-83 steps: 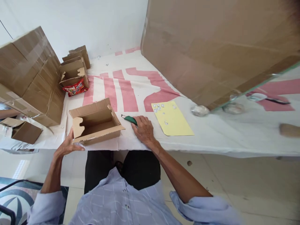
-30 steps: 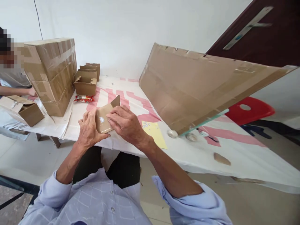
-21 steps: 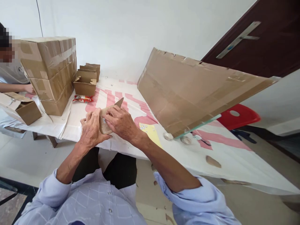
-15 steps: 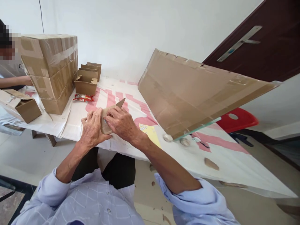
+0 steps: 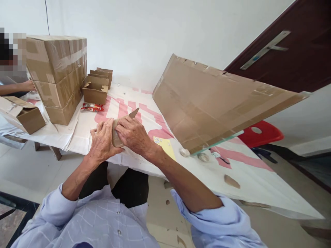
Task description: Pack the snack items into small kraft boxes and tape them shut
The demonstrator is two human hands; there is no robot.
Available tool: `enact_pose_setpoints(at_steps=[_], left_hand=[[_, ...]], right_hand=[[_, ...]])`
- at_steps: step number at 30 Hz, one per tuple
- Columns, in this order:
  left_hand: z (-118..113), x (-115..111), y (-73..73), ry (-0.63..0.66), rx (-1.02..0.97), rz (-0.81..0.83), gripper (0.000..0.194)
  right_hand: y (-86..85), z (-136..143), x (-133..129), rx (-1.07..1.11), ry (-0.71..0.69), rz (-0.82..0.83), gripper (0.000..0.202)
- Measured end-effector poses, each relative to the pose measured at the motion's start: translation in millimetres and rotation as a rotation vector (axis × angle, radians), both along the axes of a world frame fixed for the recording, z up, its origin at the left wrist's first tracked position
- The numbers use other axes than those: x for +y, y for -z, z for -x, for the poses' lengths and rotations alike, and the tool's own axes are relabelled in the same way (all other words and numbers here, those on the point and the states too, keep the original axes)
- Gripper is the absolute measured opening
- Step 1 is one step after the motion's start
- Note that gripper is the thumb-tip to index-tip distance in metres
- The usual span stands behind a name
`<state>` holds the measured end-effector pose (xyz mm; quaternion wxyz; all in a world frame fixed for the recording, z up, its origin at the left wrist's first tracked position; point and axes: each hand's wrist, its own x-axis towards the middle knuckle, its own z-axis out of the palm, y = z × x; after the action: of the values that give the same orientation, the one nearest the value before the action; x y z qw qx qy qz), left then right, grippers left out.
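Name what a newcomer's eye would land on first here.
Probably the large cardboard panel, right of centre, with a red chair behind its right end. Next, the stack of taped boxes at left. Then, nearer, left of centre, the left hand gripping a small cardboard box, right hand touching it.

At centre left, the left hand grips a box by its side, and the right hand lays bent fingers on the same box, whose flap sticks up behind. A yellow sheet lies right of them on the table. Taped cartons fill the upper left, with a red packet before open boxes beside them. A cardboard panel leans across the right half, below a door at upper right
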<state>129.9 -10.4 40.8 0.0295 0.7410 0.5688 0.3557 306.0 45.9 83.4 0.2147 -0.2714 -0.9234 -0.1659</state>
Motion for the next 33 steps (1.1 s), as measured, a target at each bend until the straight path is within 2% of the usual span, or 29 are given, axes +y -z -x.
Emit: enact_pose_setpoints(at_steps=[15,24,33], left_hand=[[-3.0,-1.8,-2.8,0.023,-0.011,-0.014,0.122],[-5.6,-3.3,-5.8,-0.007,0.032,0.007,0.122],[-6.8,-4.9,-8.4,-0.026,0.069,0.026,0.122]], right_hand=[[-4.2,-0.4,5.2,0.002,0.008,0.042,0.027],[-3.0,-3.4,4.4,-0.012,0.013,0.040,0.026],[-7.1,-6.3,7.4,0.024,-0.046,0.099,0.025]])
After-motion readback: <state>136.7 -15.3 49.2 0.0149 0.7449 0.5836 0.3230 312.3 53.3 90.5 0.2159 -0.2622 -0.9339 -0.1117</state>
